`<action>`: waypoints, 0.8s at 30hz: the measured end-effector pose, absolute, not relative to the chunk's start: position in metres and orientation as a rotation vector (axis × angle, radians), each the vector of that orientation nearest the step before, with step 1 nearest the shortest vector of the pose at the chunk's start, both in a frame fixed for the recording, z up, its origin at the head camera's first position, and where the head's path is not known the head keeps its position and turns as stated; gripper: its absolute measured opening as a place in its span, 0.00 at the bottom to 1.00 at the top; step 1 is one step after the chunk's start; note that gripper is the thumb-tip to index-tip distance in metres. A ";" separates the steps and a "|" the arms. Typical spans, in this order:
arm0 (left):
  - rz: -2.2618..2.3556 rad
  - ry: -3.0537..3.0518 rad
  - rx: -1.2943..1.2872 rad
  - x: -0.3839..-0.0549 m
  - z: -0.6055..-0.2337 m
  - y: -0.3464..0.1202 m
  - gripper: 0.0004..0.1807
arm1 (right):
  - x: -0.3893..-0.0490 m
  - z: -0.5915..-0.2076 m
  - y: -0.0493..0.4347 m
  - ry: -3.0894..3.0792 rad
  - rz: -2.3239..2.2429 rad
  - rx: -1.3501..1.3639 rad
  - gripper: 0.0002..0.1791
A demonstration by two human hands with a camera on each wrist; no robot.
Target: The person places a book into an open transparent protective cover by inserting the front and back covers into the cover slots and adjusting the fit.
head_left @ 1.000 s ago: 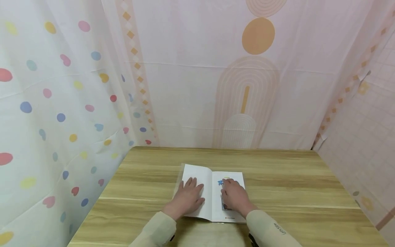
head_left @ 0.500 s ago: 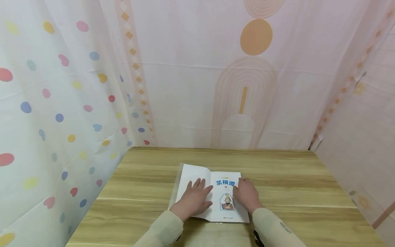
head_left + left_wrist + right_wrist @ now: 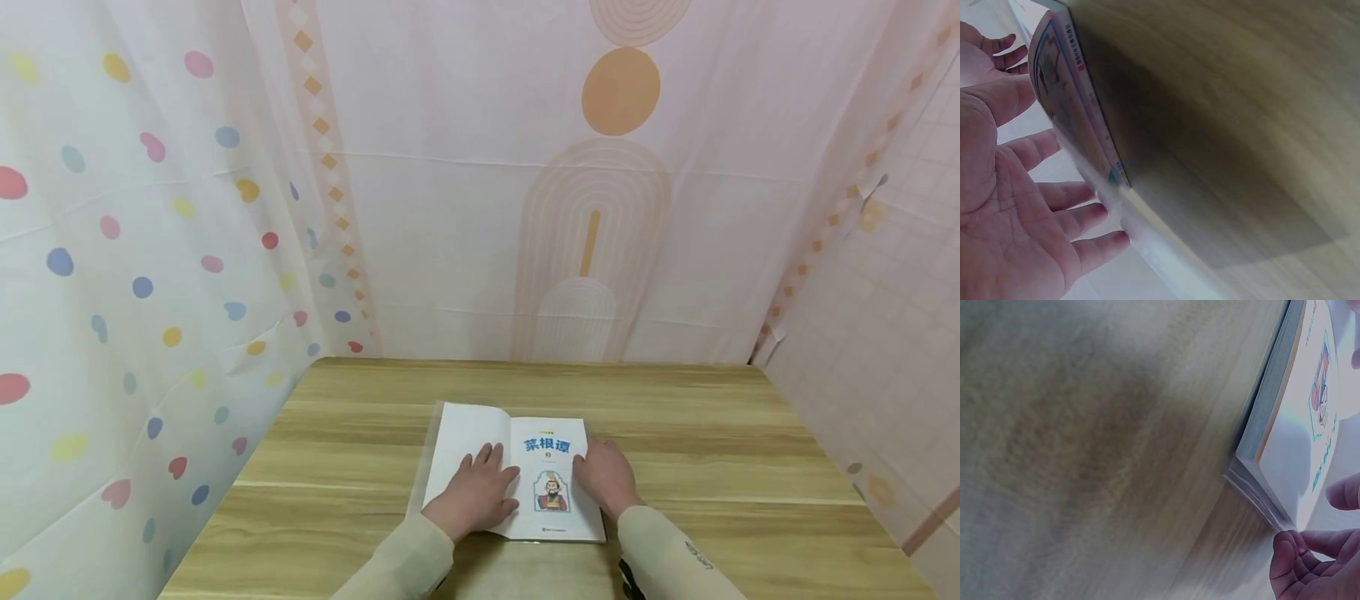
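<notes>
The book (image 3: pixel 527 485) lies open on the tabletop (image 3: pixel 360 450), toward its near side and directly before the person. The left hand (image 3: pixel 476 493) rests on the blank left page (image 3: pixel 471 429), its fingers extended and spread; the left wrist view confirms straight fingers with nothing clasped. The right hand (image 3: pixel 609 477) is at the book's far right corner. In the right wrist view its fingers are curled, the fingertips (image 3: pixel 1297 537) touching that corner, with the thumb (image 3: pixel 1344 491) over the page side; the corner is held, but how firmly cannot be told.

Differences noted: one second ago the right hand lay across the right page (image 3: pixel 557 462), covering part of the blue title (image 3: pixel 547 446) and most of the illustration (image 3: pixel 552 492). Both are now uncovered, the illustration showing a bearded figure in red. Half a second ago the right hand had already reached the outer edge; its place since then is nearly unchanged. The left hand sits closer to the gutter than it did a second ago, and a little nearer the person. The book remains open at the same spread, in practically the same place.

In the left wrist view the printed cover (image 3: pixel 1060 94) stands at an angle to the tabletop, beside the lettered spine (image 3: pixel 1100 115).
</notes>
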State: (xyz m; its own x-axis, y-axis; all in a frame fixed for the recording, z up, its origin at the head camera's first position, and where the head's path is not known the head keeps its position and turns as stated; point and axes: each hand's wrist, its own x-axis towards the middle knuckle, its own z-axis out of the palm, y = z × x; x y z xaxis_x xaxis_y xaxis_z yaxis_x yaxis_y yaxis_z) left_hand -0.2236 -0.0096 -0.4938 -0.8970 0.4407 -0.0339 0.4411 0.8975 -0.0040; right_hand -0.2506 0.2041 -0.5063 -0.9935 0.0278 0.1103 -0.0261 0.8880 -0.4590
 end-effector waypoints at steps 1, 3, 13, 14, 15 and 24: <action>-0.009 3.028 0.703 -0.224 -0.495 -0.010 0.28 | -0.251 -0.506 0.204 -2.949 0.726 -0.014 0.21; 0.007 3.027 0.703 -0.224 -0.497 -0.012 0.28 | -0.250 -0.506 0.204 -2.968 0.731 -0.038 0.20; 0.079 3.009 0.701 -0.227 -0.505 -0.016 0.28 | -0.249 -0.502 0.201 -3.002 0.785 -0.107 0.18; 0.082 3.006 0.701 -0.227 -0.505 -0.016 0.28 | -0.249 -0.501 0.201 -3.004 0.787 -0.112 0.18; 0.084 3.004 0.703 -0.227 -0.506 -0.016 0.29 | -0.249 -0.500 0.201 -3.005 0.795 -0.120 0.17; 0.049 2.984 0.778 -0.226 -0.506 -0.020 0.28 | -0.248 -0.496 0.201 -2.967 0.900 -0.160 0.18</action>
State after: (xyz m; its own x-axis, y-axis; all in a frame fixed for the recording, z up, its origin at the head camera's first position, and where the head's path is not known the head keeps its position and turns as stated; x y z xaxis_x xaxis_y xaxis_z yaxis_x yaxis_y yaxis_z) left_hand -0.2259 -0.0202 -0.5057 -0.8713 0.4885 -0.0473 0.4867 0.8724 0.0451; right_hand -0.2476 0.2009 -0.4957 -0.9940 0.1089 0.0055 0.0876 0.8269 -0.5555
